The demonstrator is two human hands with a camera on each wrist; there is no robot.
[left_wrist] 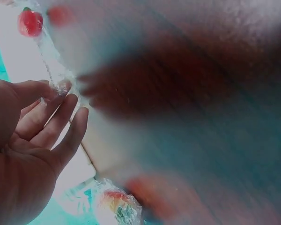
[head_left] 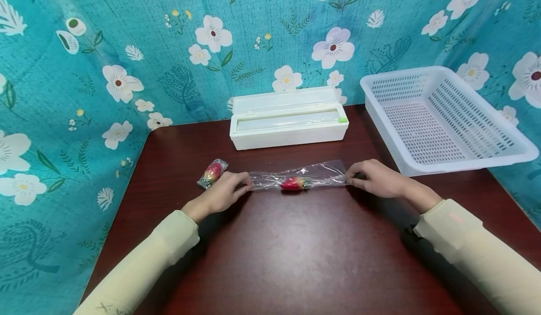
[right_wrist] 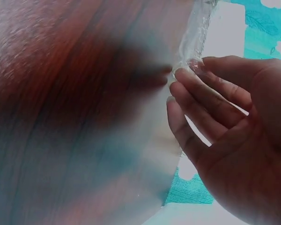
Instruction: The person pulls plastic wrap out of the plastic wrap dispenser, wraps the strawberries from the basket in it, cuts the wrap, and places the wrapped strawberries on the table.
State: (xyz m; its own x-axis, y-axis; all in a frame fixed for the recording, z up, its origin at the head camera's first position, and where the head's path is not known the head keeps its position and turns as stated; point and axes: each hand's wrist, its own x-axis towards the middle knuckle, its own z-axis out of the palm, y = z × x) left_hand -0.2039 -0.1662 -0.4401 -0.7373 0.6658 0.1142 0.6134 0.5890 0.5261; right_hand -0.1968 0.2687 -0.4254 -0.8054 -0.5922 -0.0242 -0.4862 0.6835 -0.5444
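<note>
A strip of clear plastic wrap (head_left: 325, 172) stretches between both hands over the dark table. Inside it, near the middle, lies a red strawberry (head_left: 292, 183) with its leafy end to the right. My left hand (head_left: 221, 192) pinches the wrap's left end between thumb and fingers; in the left wrist view the gathered film shows at the fingertips (left_wrist: 68, 86). At the other end, my right hand (head_left: 374, 178) pinches the film the same way, its outer fingers spread in the right wrist view. Just beyond the left hand sits another strawberry (head_left: 212, 172), bundled in crinkled wrap.
A white wrap dispenser box (head_left: 291, 136) stands at the back with its lid raised and a green slider at its right end. To the right is a white perforated basket (head_left: 393, 139). A teal floral cloth (head_left: 253, 38) hangs behind the table (head_left: 296, 258).
</note>
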